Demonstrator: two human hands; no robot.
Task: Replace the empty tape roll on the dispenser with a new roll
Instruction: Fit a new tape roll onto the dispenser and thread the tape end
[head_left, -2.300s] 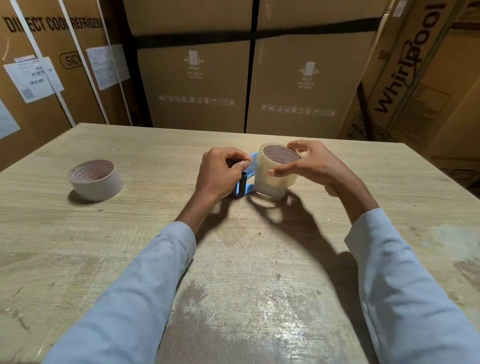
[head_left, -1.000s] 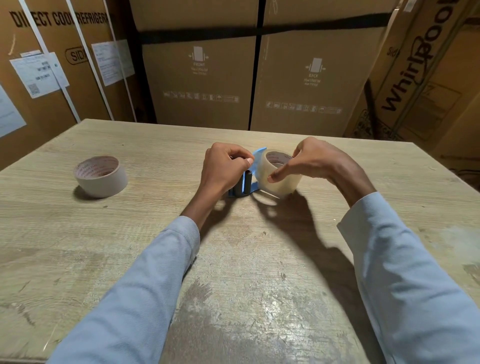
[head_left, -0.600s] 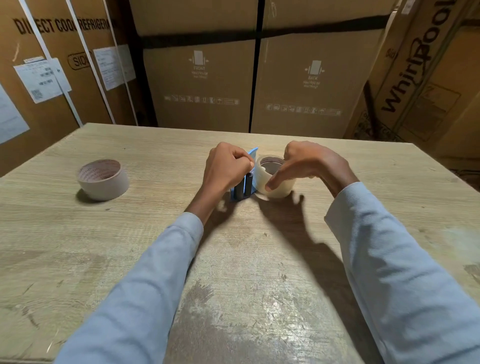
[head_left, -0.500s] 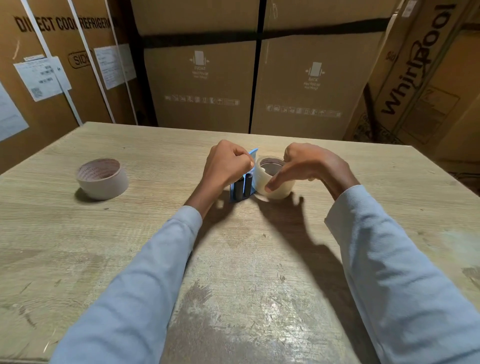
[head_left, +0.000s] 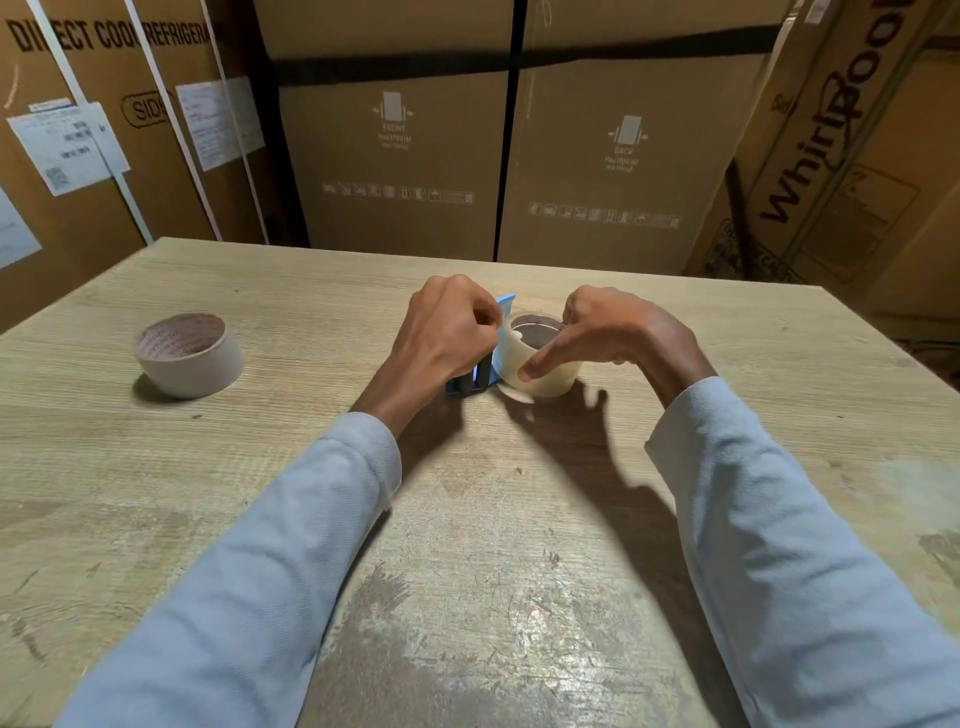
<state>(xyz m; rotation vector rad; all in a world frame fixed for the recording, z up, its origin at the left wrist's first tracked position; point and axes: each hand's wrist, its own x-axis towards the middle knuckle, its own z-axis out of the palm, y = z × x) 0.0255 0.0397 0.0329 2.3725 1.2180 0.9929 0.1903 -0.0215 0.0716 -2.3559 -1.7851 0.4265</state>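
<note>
Head view: 2 hands work close together near the middle of the wooden table (head_left: 519, 545). The left hand (head_left: 447, 332) is curled into a closed grip on the blue tape dispenser (head_left: 496, 343), which stands on the tabletop with its dark roller parts showing just below the knuckles; what exactly the fingertips pinch is hidden behind the fist. Holding it this way looks meant to brace the frame so it cannot slide or tip while the other hand pushes against it.

The right hand (head_left: 618, 332) arches over the clear tape roll (head_left: 540, 358), thumb on the near wall and fingers on the far rim, gripping it from above. The roll sits low, touching the dispenser's side and apparently on or around its hub, open core facing up. That top-down hold suits pressing the roll squarely onto the spindle; whether it is fully seated cannot be told from here.

Well apart to the left lies a second roll (head_left: 189, 356), beige, flat on the table and untouched, most likely the spent one set aside out of the working area.

Cardboard boxes (head_left: 509, 150) stand behind the table's far edge
</note>
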